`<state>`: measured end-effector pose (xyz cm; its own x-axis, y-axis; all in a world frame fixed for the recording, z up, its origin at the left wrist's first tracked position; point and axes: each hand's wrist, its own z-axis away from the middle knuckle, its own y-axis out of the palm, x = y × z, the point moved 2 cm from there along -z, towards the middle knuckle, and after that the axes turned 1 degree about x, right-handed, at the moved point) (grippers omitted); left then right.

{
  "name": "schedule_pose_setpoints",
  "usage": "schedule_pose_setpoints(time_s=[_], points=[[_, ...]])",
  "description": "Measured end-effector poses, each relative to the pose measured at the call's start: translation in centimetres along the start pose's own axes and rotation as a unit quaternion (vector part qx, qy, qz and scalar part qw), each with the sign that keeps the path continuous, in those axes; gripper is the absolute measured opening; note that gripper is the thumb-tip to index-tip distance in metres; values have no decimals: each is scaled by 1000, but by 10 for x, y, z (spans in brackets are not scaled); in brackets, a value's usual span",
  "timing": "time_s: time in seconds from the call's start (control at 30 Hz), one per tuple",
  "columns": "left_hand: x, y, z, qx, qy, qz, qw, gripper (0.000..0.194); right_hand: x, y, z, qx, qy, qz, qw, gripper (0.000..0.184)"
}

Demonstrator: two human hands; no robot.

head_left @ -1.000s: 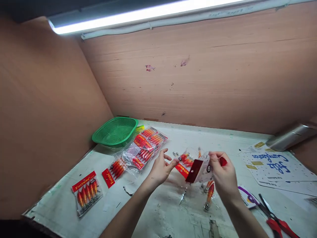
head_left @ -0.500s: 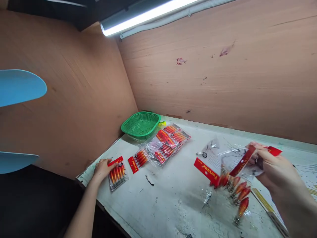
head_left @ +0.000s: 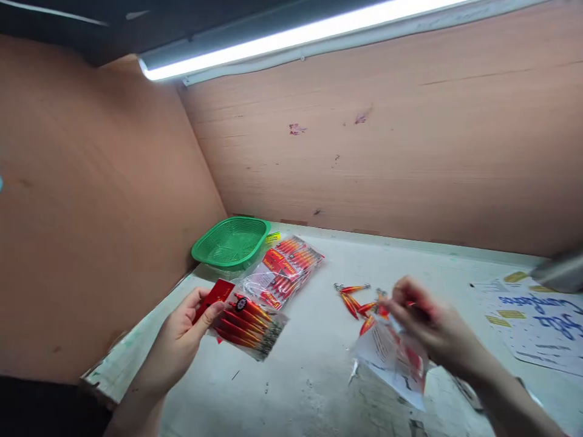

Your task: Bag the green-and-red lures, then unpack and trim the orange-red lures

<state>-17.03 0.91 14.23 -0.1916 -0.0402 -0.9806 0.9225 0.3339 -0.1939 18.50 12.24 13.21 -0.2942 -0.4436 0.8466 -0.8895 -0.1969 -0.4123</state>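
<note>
In my left hand [head_left: 186, 328] a clear packet of red-and-orange fishing lures [head_left: 248, 325] is pinched by its red header, the lures fanned to the right and tilted above the table. My right hand [head_left: 421, 315], blurred by motion, is closed over a crumpled clear plastic packet [head_left: 387, 358] with white printed backing and red parts. Just left of its fingers lie several loose lures [head_left: 353, 300] with metal hooks at their ends. Behind the left hand's packet, a larger clear bag [head_left: 291, 270] of similar red-labelled lure packets rests on the table.
A green plastic basket [head_left: 232, 243] stands in the back left corner, with a yellow label [head_left: 273, 237] beside it. On the right are a sheet with blue lettering [head_left: 546, 321] and a blurred grey object [head_left: 565, 273]. Wooden walls [head_left: 319, 182] and a lit tube lamp [head_left: 291, 39] enclose the table.
My left hand has lifted a lure packet off the table and brought it right. The right hand has moved left with the plastic, and loose lures now lie on the table.
</note>
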Motion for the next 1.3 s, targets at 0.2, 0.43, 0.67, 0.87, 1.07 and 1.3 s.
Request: schedule_pose_setpoints(time_s=[0.2, 0.43, 0.67, 0.87, 1.07, 1.3], points=[[-11, 94, -9, 131, 51, 81, 987, 34, 22, 17, 22, 141, -37, 142, 979, 34], [-1, 141, -17, 197, 27, 93, 976, 34, 9, 10, 32, 100, -52, 182, 977, 28], [1, 154, -18, 194, 204, 30, 959, 16, 5, -5, 36, 39, -58, 86, 994, 23], [-17, 145, 10, 135, 615, -171, 758, 19, 2, -15, 41, 25, -14, 3, 1000, 20], [-10, 143, 29, 159, 714, -264, 628, 19, 8, -24, 35, 85, -31, 56, 994, 20], [4, 147, 43, 233, 762, -240, 554, 14, 6, -19, 11, 290, -19, 60, 955, 29]])
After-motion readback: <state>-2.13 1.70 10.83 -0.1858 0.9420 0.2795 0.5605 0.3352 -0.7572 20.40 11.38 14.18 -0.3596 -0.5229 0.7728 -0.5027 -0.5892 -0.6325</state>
